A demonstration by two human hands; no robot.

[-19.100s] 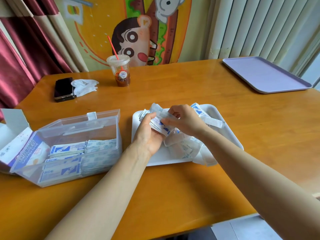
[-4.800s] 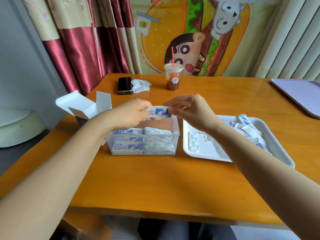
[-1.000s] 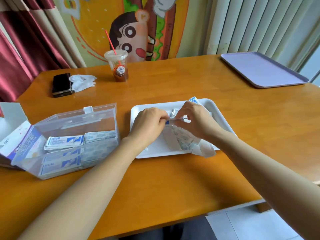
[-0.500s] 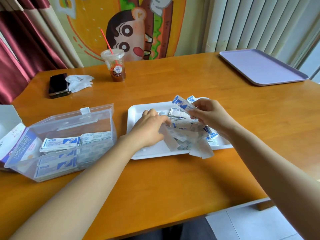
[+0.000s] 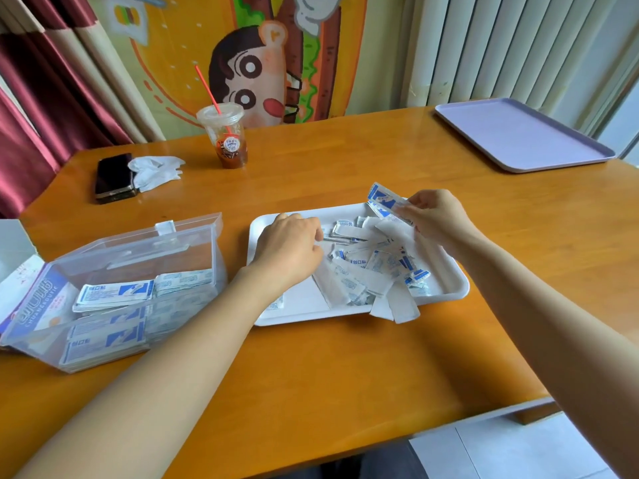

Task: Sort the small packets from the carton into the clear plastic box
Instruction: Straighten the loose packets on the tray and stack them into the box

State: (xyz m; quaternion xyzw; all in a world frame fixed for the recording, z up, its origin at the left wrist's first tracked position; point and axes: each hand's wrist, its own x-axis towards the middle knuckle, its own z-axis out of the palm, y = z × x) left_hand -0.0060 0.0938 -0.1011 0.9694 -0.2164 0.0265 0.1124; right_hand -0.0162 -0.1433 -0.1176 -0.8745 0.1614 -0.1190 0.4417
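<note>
i'm watching the right hand (image 5: pixel 439 219) pinching a small fan of packets (image 5: pixel 385 202) by their short ends, lifted just above the white tray (image 5: pixel 460 292). the left hand (image 5: pixel 290 247) is curling its fingers down at the edge of the loose pile (image 5: pixel 373 267); i cannot tell whether it is gripping anything. these are looking paper-light, thin, floppy and slick, so i'm judging an edge pinch is suiting them best, squaring them before the clear plastic box (image 5: pixel 145 248), where stacks are lying, beside the carton (image 5: pixel 20 281).

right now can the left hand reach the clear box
Probably yes: the left hand sits over the white tray, right beside the open clear box, with nothing standing between them.
</note>
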